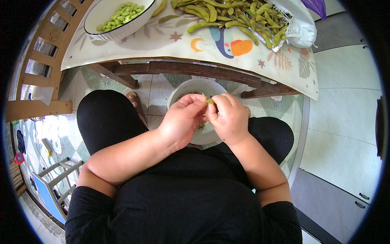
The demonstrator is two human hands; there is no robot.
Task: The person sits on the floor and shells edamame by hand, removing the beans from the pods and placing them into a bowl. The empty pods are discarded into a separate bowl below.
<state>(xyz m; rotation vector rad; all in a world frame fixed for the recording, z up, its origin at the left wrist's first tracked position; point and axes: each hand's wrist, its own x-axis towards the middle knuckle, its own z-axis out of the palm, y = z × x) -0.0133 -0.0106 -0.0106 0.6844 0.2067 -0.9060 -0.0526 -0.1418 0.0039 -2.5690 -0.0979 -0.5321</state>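
Note:
Between the fingertips of my left hand point(186, 117) and my right hand point(229, 117) is a green soybean pod point(209, 102), pinched from both sides and mostly covered by the fingers. Both hands hover over a white bucket point(207, 138) on the floor between my legs, with plant scraps visible inside it. On the table ahead, a white bowl with a dark rim point(109, 36) holds shelled green beans point(125, 13). A heap of unshelled soybean pods point(231, 13) lies to the right of the bowl, partly on a white woven sack point(300, 29).
The table has a printed cloth point(170, 48) and a dark wooden frame point(189, 68). A wooden slatted rail point(42, 58) stands at left, above a small stool with a blue top point(50, 198). Pale cabinets point(341, 116) line the right. A purple bag point(315, 6) is at the far right corner.

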